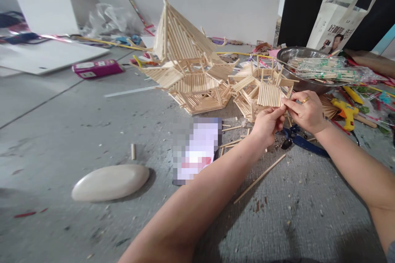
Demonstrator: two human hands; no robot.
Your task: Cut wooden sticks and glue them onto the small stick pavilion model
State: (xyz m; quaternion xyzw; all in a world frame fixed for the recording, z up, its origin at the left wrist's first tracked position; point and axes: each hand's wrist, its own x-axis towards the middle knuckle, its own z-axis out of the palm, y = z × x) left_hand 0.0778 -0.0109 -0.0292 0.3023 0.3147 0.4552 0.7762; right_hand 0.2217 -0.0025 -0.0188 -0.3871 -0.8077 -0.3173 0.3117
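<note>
My left hand (270, 122) and my right hand (308, 109) meet at the right edge of a slatted panel on a small wooden-stick model (247, 88). Both hands are closed, thumbs and fingers pinching at that edge; the fingertips hide the exact spot. A gold ring is on my right hand. To the left stands a larger wooden-stick model (197, 80) with a tall pointed roof. Blue-handled pliers (305, 141) lie on the floor under my right hand. Cut sticks and one longer wooden stick (259, 178) lie near my left forearm.
A phone (200, 148) with a blurred screen lies left of my forearm, beyond a pale oval object (111, 183). At right are a yellow glue gun (345, 113), a metal bowl (285, 55) with bagged sticks, and a white tote bag (339, 20). A purple packet (97, 68) lies far left.
</note>
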